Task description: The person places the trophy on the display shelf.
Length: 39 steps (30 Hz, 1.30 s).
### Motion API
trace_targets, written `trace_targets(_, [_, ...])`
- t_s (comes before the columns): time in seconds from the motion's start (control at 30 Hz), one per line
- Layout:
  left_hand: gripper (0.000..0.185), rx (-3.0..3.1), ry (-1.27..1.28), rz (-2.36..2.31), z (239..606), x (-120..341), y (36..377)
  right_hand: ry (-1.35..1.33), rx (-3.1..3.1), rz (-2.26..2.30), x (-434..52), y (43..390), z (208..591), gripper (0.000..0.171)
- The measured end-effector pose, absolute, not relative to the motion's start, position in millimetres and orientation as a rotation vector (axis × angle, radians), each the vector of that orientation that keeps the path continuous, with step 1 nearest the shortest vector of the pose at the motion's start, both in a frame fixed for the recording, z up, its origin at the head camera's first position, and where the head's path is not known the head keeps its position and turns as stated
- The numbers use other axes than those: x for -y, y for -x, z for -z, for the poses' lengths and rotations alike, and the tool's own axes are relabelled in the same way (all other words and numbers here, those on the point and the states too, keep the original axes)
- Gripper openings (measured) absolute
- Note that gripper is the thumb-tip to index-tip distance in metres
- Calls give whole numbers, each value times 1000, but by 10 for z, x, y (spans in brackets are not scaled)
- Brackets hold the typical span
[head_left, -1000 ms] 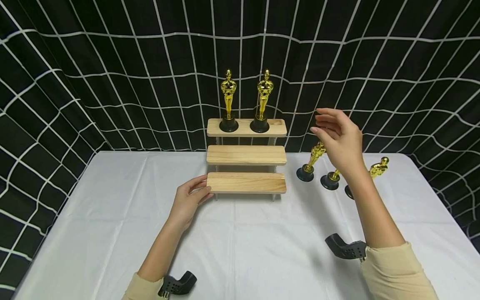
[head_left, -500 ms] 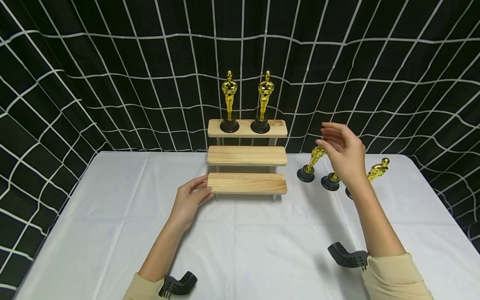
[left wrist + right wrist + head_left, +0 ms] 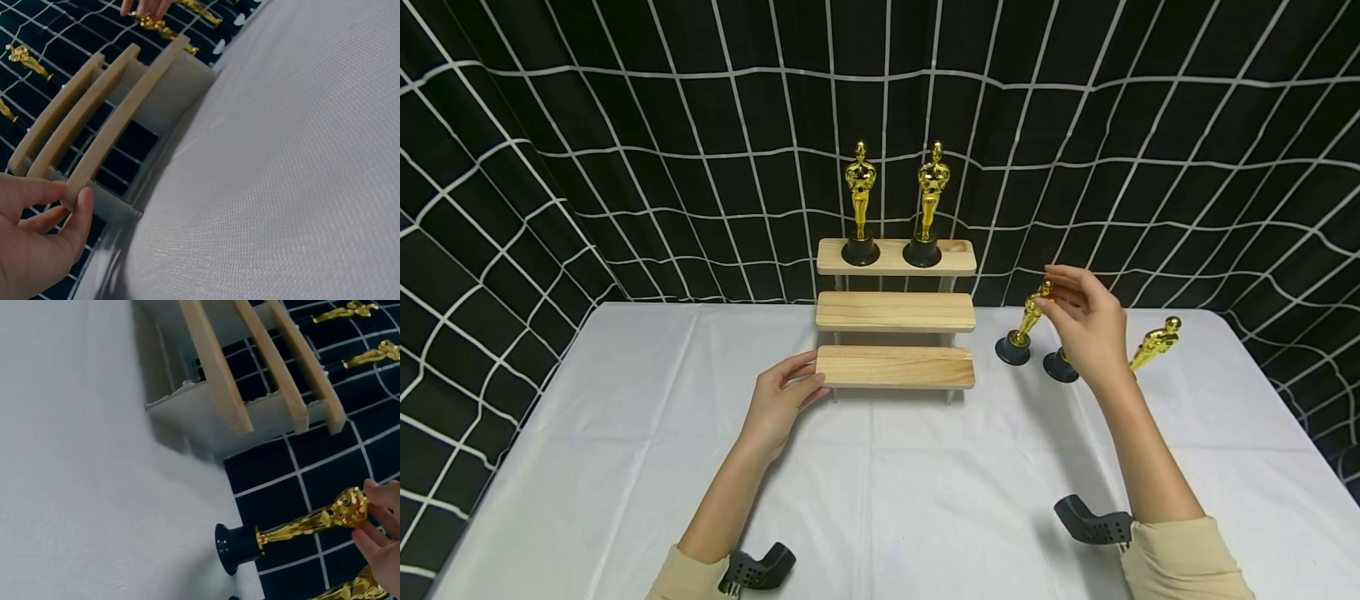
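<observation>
While two gold statuettes already stand on the three-tier wooden stand's top step, the right hand pinches the head of a third gold statuette on a black base, two more waiting just beside it, and the left hand steadies the bottom step with relaxed fingers.

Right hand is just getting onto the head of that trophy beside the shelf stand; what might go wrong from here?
1. The right hand pinches only the head of the nearest trophy; lifted from so high, it may swing or slip.
2. A second trophy stands close behind the hand, so a wrist sweep might topple it.
3. The top shelf already carries two trophies; a bump there might knock them, though the left hand steadies the bottom shelf.
</observation>
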<state>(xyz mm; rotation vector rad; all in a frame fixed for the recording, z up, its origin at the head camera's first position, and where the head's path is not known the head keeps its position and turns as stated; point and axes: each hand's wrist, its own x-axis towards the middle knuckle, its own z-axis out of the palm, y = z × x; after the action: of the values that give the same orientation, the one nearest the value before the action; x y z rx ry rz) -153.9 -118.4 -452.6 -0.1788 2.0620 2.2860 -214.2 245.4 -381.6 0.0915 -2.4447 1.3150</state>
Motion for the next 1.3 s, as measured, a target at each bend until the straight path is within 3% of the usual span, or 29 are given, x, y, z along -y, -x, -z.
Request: trace_targets(1.3, [45,-2064,193,-2277,4529,1182,1543,-186,2388,-1249,-2477,2201,3909,43])
